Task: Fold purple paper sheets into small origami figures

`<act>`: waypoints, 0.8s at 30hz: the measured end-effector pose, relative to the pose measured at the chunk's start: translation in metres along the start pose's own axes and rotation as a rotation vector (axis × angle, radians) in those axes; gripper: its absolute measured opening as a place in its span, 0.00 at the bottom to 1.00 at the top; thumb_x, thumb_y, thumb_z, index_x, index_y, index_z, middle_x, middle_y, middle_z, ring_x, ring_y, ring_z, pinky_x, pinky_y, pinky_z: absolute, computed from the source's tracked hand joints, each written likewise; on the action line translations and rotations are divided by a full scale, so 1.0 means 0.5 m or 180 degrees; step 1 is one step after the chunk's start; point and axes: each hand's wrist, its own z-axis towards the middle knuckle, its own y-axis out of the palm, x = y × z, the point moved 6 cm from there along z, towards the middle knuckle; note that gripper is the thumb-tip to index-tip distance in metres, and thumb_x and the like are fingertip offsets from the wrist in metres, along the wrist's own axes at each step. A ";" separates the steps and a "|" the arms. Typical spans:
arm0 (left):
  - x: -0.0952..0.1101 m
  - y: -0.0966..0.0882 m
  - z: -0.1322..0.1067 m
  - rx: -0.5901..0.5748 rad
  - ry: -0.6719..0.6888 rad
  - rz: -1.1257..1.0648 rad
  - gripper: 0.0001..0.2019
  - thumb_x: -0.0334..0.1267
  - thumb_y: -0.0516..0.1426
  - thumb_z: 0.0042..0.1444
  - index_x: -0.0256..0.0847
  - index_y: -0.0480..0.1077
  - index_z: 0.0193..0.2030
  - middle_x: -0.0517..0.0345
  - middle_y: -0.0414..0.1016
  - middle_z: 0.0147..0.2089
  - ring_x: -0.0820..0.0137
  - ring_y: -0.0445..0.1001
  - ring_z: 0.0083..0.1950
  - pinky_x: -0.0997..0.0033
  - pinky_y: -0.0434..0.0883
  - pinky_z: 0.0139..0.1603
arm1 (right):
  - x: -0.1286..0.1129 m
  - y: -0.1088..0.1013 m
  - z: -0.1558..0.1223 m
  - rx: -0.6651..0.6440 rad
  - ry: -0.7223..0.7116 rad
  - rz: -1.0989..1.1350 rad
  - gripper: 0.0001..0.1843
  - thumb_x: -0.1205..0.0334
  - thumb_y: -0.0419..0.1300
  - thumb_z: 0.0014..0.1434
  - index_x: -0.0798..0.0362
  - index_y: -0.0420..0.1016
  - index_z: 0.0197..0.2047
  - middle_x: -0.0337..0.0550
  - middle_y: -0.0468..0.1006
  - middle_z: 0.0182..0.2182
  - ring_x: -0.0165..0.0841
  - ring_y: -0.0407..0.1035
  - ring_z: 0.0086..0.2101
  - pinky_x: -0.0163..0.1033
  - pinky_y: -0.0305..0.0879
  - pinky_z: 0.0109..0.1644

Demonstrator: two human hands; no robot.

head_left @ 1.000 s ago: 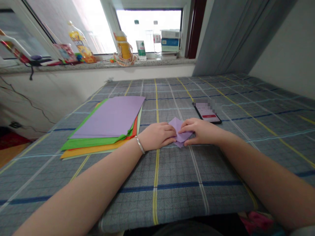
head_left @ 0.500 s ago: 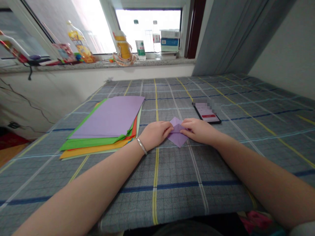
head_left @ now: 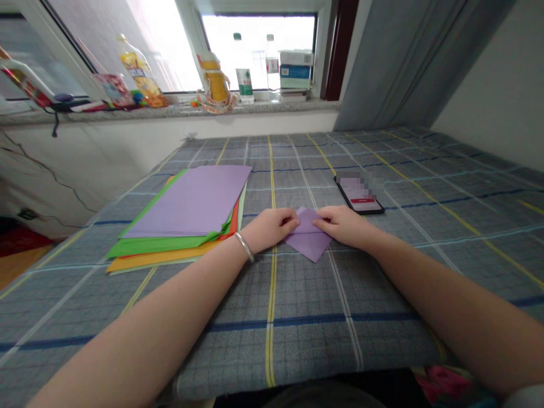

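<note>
Lying flat, creased purple paper [head_left: 309, 242], diamond-shaped.

Window [head_left: 259, 51] on far wall, centre; strong daylight through it, glass overexposed. Dark red frame post [head_left: 340, 51] on its right side. Speckled stone windowsill [head_left: 170, 110] runs left from there and carries bottles [head_left: 238, 71] and boxes [head_left: 295, 68]. White wall [head_left: 127, 147] below the sill, with a thin dark cable [head_left: 46, 175] hanging at left. Grey curtain [head_left: 403, 62] far right, next to a plain pale side wall [head_left: 501, 96]. Tabletop under a grey plaid cloth [head_left: 297, 317] with yellow and blue stripes. Reddish floor [head_left: 17, 255] far left.
</note>
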 end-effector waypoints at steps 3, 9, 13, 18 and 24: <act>-0.017 -0.009 -0.004 -0.0410 -0.0035 -0.0110 0.13 0.44 0.52 0.58 0.38 0.71 0.30 0.62 0.67 0.25 0.74 0.64 0.28 0.75 0.58 0.30 | -0.003 0.000 0.000 -0.0012 0.0085 -0.0001 0.16 0.57 0.51 0.61 0.52 0.63 0.23 0.40 0.70 0.24 0.31 0.61 0.27 0.37 0.51 0.31; -0.046 -0.022 -0.017 -0.0720 -0.0327 -0.0087 0.13 0.44 0.54 0.55 0.38 0.73 0.29 0.63 0.68 0.24 0.75 0.62 0.27 0.75 0.57 0.29 | -0.007 0.003 -0.001 -0.0113 0.0217 -0.0074 0.14 0.58 0.50 0.61 0.53 0.68 0.26 0.42 0.75 0.27 0.33 0.65 0.30 0.37 0.52 0.33; -0.045 -0.022 -0.017 -0.0696 -0.0398 0.0268 0.14 0.44 0.53 0.57 0.38 0.73 0.30 0.61 0.70 0.25 0.73 0.64 0.27 0.74 0.57 0.28 | -0.003 0.004 -0.001 -0.0143 0.0296 -0.0132 0.15 0.57 0.49 0.62 0.53 0.71 0.29 0.44 0.77 0.30 0.34 0.68 0.32 0.37 0.54 0.34; -0.045 -0.017 -0.015 -0.0815 -0.0337 0.0539 0.13 0.43 0.52 0.59 0.38 0.74 0.33 0.59 0.74 0.28 0.71 0.68 0.29 0.73 0.59 0.30 | 0.000 0.006 -0.001 -0.0179 0.0419 -0.0316 0.16 0.57 0.49 0.63 0.53 0.70 0.28 0.44 0.78 0.31 0.34 0.68 0.33 0.37 0.55 0.35; -0.049 -0.012 -0.012 -0.0946 -0.0368 0.0736 0.14 0.42 0.50 0.60 0.39 0.74 0.35 0.56 0.76 0.31 0.69 0.70 0.32 0.72 0.62 0.33 | -0.003 0.008 0.001 -0.0168 0.0625 -0.0734 0.17 0.56 0.48 0.65 0.53 0.71 0.30 0.46 0.78 0.32 0.35 0.69 0.34 0.38 0.55 0.36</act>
